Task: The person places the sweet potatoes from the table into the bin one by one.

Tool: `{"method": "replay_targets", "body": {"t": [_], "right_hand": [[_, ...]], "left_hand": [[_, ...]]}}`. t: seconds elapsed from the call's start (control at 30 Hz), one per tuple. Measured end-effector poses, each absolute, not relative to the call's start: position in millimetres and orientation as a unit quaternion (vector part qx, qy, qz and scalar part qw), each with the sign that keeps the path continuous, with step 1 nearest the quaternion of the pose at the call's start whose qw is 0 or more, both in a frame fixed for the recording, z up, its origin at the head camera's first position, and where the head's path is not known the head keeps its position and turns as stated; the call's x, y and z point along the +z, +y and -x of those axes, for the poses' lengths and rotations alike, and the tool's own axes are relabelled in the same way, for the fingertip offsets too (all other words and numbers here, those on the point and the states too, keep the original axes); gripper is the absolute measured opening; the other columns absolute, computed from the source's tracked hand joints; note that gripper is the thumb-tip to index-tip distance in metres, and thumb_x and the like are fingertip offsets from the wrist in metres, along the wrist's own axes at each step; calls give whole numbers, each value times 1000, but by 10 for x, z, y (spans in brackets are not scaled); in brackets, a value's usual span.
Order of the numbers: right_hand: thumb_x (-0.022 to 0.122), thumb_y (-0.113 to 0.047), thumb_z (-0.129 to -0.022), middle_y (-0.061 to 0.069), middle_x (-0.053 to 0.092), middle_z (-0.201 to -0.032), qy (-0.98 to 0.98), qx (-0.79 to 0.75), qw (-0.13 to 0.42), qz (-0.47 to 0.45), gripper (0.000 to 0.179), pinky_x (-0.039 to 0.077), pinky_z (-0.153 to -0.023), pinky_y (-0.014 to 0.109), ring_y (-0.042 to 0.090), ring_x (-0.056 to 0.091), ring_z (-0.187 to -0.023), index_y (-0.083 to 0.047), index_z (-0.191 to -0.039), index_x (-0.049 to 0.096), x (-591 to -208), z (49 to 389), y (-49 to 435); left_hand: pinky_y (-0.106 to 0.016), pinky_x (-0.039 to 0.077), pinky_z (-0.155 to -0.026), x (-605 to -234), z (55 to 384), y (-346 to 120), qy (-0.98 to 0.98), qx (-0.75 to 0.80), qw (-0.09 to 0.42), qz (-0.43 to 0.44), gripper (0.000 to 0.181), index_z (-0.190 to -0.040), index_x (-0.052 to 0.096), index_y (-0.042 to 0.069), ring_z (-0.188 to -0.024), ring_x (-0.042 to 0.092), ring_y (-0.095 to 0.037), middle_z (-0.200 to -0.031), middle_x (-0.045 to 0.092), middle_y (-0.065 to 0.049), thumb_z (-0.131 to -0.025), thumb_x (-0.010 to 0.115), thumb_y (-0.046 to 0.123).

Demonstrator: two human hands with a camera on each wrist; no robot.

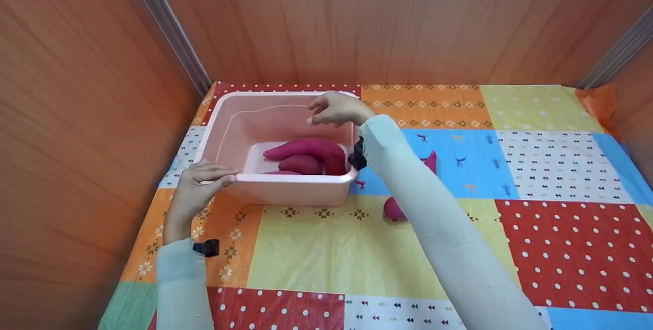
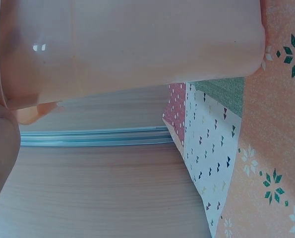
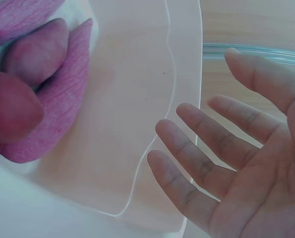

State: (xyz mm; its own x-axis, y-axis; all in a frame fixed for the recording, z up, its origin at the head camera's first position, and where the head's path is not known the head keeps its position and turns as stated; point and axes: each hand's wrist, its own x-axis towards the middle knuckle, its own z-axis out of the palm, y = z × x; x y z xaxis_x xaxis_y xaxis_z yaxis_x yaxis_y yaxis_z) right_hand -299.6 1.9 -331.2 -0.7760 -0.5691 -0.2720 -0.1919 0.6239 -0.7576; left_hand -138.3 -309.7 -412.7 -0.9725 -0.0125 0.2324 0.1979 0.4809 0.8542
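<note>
A pale pink plastic basin [image 1: 285, 192] stands on the cloth, with several purple-red sweet potatoes [image 1: 301, 165] lying together in its right part. My left hand [image 1: 200, 187] grips the rim at the near left corner, fingers over the edge and thumb at the front. Above the far right part of the basin hovers my right hand [image 1: 334, 109], with nothing in it. Its spread, relaxed fingers [image 3: 202, 163] show in the right wrist view, beside the sweet potatoes [image 3: 35, 54]. The left wrist view shows mainly the basin's outer wall [image 2: 137, 44].
Outside the basin, a rounded sweet potato end [image 1: 393, 209] and a pointed sweet potato tip [image 1: 431, 161] show past my right forearm, which hides what lies between. A patchwork-print cloth [image 1: 296, 248] covers the surface. Wood-grain panels [image 1: 387, 24] enclose the back and sides.
</note>
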Motion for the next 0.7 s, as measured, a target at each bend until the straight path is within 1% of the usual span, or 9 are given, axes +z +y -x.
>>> {"method": "replay_targets", "body": {"t": [0.13,0.2,0.37,0.53,0.7], "right_hand": [[70,-34,-86,2,54,-138,865,-376,250,219,54,52,-90,31,20,56,-116,-20,-136,54,-3278,2982,53],[70,-33,-87,4,54,-138,862,-381,251,220,54,52,-90,33,22,56,-117,-19,-136,53,-3259,2986,66],[66,-29,-91,9,54,-140,857,-394,246,223,50,51,-93,38,25,58,-118,-14,-136,54,-3216,3001,110],[64,-29,-92,8,56,-137,859,-402,228,219,49,50,-95,39,24,57,-118,-13,-137,53,-3206,3008,177],[63,-30,-92,8,58,-133,859,-416,210,213,50,49,-97,40,25,56,-117,-11,-138,51,-3228,3013,251]], "left_hand": [[-36,35,-91,-4115,1384,-3101,-854,-507,104,55,21,-100,77,6,-97,54,-9,-94,73,11,-81,77,16],[-36,35,-91,-4113,1387,-3102,-854,-508,103,55,21,-100,77,6,-97,54,-9,-94,73,11,-81,77,15],[-38,36,-93,-4111,1394,-3109,-855,-506,99,51,22,-101,76,6,-99,53,-9,-97,73,7,-82,77,17],[-37,36,-94,-4095,1393,-3112,-858,-503,94,50,22,-101,77,8,-98,54,-9,-97,73,4,-82,76,19],[-38,37,-97,-4083,1388,-3114,-855,-508,89,47,22,-102,76,7,-100,54,-8,-100,74,-3,-82,76,18]]}}
